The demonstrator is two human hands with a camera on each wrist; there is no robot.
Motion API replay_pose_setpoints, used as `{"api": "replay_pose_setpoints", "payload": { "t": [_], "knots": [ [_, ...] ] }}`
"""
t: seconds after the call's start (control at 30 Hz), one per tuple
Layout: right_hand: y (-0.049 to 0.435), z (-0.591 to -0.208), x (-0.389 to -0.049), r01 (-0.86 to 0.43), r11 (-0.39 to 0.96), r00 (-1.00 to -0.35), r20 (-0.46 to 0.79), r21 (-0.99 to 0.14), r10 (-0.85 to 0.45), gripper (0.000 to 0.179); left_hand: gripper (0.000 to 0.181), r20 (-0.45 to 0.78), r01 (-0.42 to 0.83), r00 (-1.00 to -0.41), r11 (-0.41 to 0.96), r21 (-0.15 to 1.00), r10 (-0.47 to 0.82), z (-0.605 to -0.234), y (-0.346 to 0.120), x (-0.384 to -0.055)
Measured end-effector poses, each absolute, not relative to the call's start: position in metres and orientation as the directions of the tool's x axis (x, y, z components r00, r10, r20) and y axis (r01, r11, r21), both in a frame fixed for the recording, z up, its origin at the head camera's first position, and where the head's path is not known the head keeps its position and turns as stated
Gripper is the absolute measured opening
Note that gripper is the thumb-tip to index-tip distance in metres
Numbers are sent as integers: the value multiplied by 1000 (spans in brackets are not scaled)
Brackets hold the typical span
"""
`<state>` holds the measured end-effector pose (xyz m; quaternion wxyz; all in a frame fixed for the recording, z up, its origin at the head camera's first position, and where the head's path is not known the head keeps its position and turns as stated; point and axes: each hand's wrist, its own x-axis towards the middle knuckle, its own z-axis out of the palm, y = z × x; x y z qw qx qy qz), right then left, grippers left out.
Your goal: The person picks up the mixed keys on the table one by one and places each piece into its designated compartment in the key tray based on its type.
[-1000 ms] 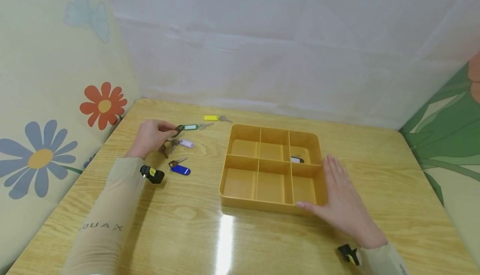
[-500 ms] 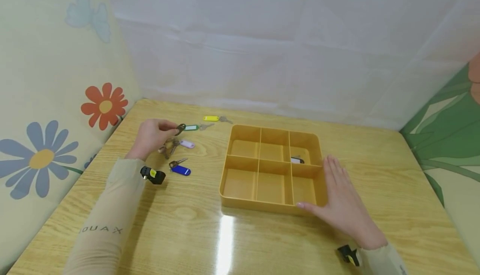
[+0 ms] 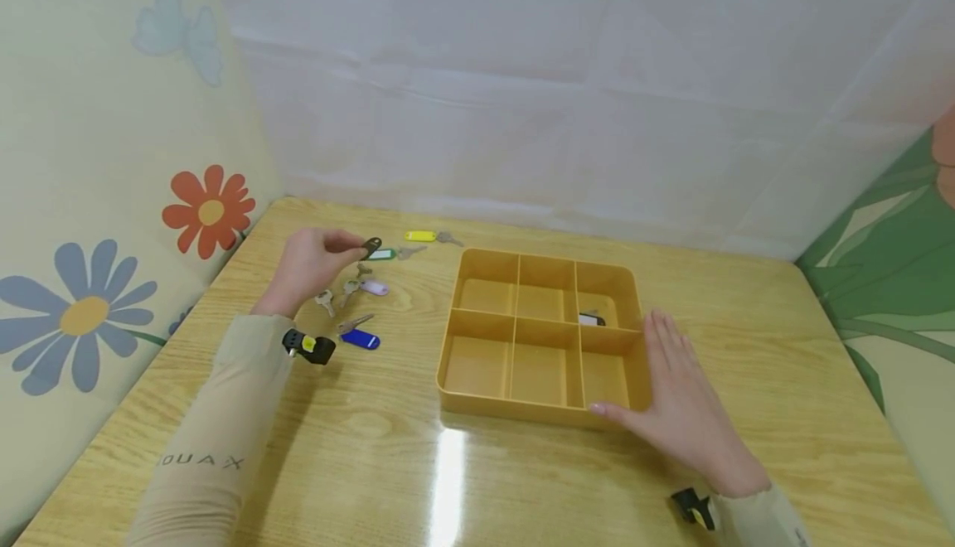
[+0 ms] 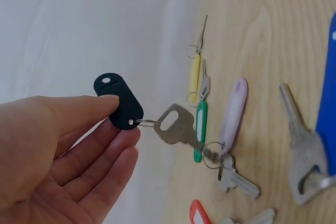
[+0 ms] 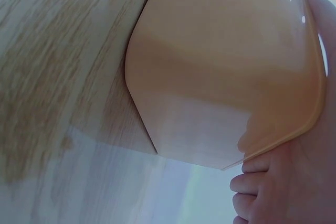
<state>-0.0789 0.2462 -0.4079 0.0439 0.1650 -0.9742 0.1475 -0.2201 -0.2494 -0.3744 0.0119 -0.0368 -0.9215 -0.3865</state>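
Observation:
Between thumb and fingers, my left hand [image 3: 302, 265] pinches a black key tag [image 4: 126, 103], held above the table. A metal key [image 4: 178, 124] hangs from its ring. Below and around lie keys with a lilac tag [image 3: 375, 288], a green tag [image 3: 383, 254], a yellow tag [image 3: 421, 236] and a blue tag [image 3: 361, 339]. A red tag [image 4: 198, 213] shows only in the left wrist view. My right hand [image 3: 686, 406] rests against the front right corner of the orange divided box [image 3: 515, 405], fingers straight along its side, thumb at the front rim.
Inside the box's back right compartment lies a black-and-white tag [image 3: 591, 319], partly hidden by the divider. A white cloth [image 3: 537, 116] hangs behind the wooden table [image 3: 358, 464]. Flower-printed panels [image 3: 89, 157] stand at both sides.
My left hand has lifted the black tag and moved it slightly right and away from the table, its key now hanging. My right hand and the box have stayed still.

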Motion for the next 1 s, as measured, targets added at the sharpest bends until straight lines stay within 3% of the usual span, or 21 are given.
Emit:
{"api": "replay_pose_setpoints", "payload": {
  "t": [1.0],
  "knots": [
    [244,-406,-80,-325,910,-945,114,-259,-305,130,24,168,180,-982,674,717,84,-352,-219,-214]
  ]
}}
